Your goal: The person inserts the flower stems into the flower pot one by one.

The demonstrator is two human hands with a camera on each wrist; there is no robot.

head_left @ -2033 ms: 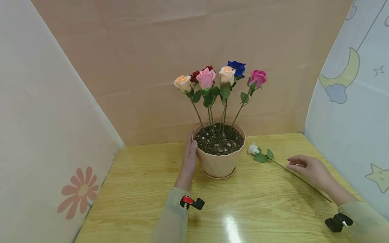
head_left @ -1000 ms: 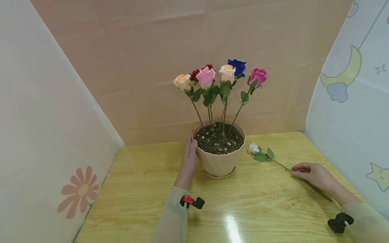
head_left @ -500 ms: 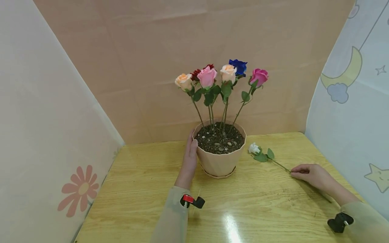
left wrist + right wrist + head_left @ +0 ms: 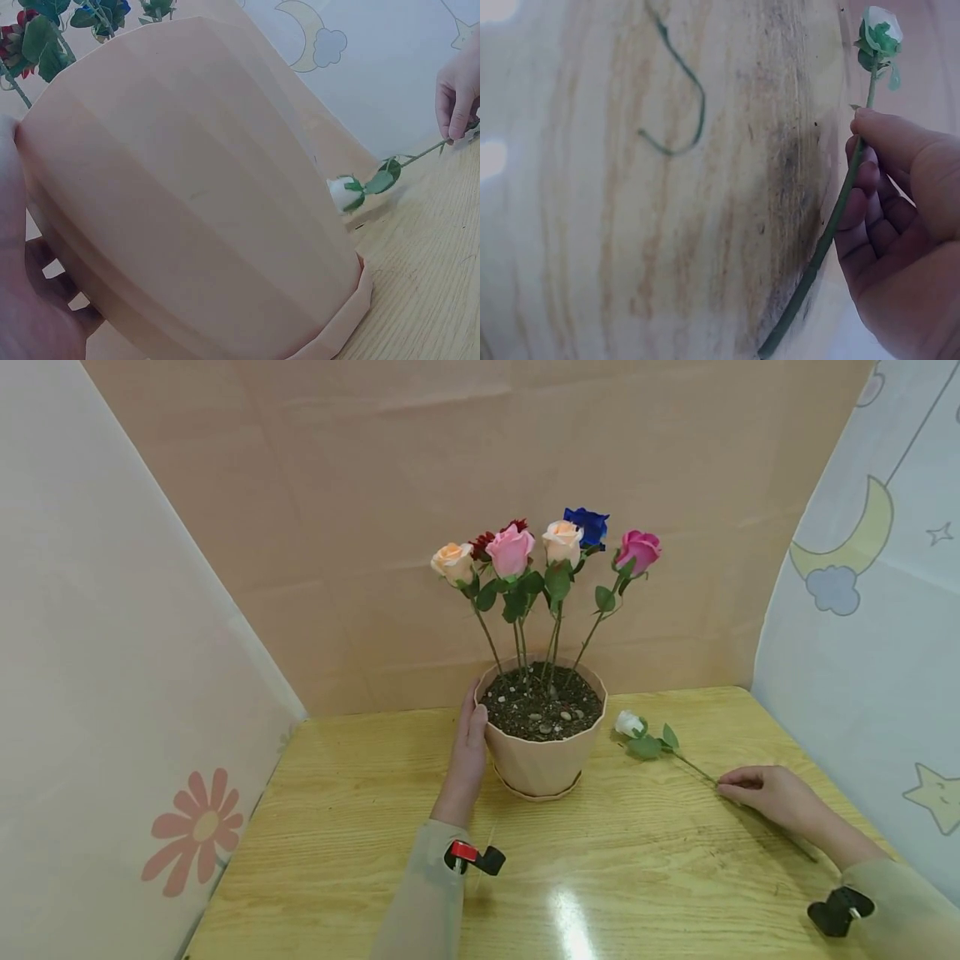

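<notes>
My left hand (image 4: pixel 468 747) rests against the left side of a pink-beige flowerpot (image 4: pixel 542 767), thumb near the rim and fingers spread along the wall. The pot holds dark soil (image 4: pixel 517 714) with several artificial roses standing in it: peach, light pink (image 4: pixel 511 552), magenta (image 4: pixel 638 553) and blue (image 4: pixel 588 528), plus a dark red flower (image 4: pixel 481 545). To the right, my right hand (image 4: pixel 772 793) pinches the stem of a white rose (image 4: pixel 628 723) between thumb and fingertips. In the right wrist view the green stem (image 4: pixel 810 274) runs down past the palm.
The pot stands in a matching saucer (image 4: pixel 540 797) on a wooden table (image 4: pixel 360 827). A thin green curled strand (image 4: pixel 702 105) lies on the wood in the right wrist view. Cloth walls enclose the back (image 4: pixel 337 527) and both sides.
My right hand has come down onto the white rose's stem and now pinches it. The bloom has shifted slightly right and up in the last half second. My left hand stays at the pot.
</notes>
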